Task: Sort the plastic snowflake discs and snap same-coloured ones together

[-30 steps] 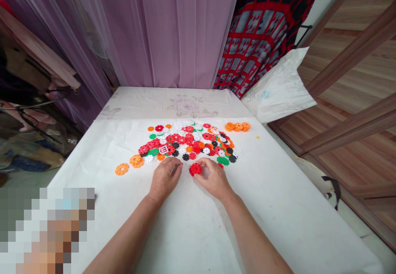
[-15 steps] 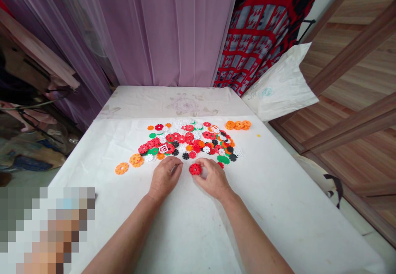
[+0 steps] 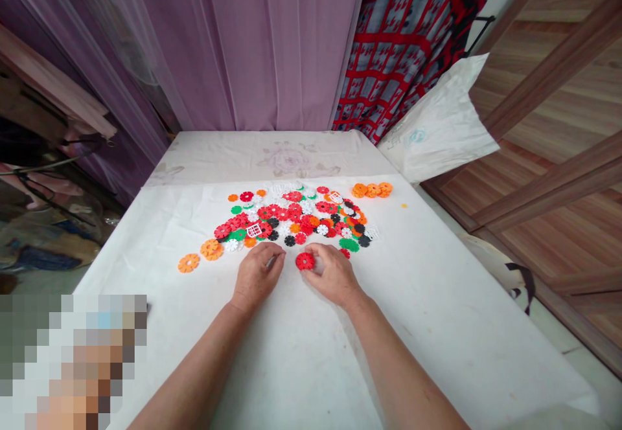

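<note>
Between the thumb and fingers of my right hand (image 3: 335,274) is a red notched disc (image 3: 305,261), held just above the white tabletop. It looks thick, perhaps several discs together. My left hand (image 3: 255,276) is a short way to its left, thumb and forefinger drawn together; whatever is in them, if anything, is hidden. Just beyond both hands lies a loose heap of flower-shaped plastic discs (image 3: 294,211) in red, white, black, green and orange. A white window-grid piece (image 3: 254,230) rests among them.
Orange discs lie apart from the heap: a pair stacked (image 3: 212,249) and a single disc (image 3: 188,263) at left, a joined row (image 3: 372,190) at far right. A white bag (image 3: 437,129) hangs by the right table edge. Purple curtains (image 3: 272,48) border the far end.
The whole view has shifted slightly, with the table appearing a little higher. The red disc has turned a bit in my right hand; both hands stay in nearly the same place.
</note>
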The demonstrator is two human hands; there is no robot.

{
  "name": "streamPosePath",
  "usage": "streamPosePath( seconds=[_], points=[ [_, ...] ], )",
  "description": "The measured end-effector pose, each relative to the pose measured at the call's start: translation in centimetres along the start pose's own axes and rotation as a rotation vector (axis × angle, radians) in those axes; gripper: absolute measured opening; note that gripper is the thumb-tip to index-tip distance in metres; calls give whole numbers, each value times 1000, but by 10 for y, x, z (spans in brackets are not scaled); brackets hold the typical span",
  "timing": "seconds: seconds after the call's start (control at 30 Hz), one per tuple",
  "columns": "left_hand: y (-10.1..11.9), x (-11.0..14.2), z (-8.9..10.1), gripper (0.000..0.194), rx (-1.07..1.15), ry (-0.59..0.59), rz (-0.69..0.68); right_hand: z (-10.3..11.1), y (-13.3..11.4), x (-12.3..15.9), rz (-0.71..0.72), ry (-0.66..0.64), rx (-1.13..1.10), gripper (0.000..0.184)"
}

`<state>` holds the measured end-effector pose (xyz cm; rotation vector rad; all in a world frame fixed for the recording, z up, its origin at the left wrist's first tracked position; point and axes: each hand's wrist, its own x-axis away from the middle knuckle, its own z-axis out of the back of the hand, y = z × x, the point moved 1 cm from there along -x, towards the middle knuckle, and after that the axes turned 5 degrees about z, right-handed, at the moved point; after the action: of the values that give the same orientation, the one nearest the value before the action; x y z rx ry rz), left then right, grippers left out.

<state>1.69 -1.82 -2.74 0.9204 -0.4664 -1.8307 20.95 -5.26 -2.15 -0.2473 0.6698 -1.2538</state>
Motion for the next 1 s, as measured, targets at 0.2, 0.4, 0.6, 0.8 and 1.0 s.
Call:
streamPosePath(
  seconds=[0.2, 0.4, 0.6, 0.8, 1.0],
  points=[
    [0, 1, 0, 15, -5, -2, -7, 1, 0, 2, 33, 28, -20, 35],
    [-3, 2, -3, 14, -13, 18, -31, -4, 10, 1, -39, 138, -167, 19],
    [-11, -7, 5, 18, -197, 59, -73, -8, 17, -3, -99, 180, -235, 20],
    [-17, -33, 22, 32, -580, 89, 61, -8, 17, -5, -119, 177, -232, 21],
    [-20, -41, 22, 36, -625, 36, 152, -7, 18, -5, -105, 177, -236, 20]
  ],
)
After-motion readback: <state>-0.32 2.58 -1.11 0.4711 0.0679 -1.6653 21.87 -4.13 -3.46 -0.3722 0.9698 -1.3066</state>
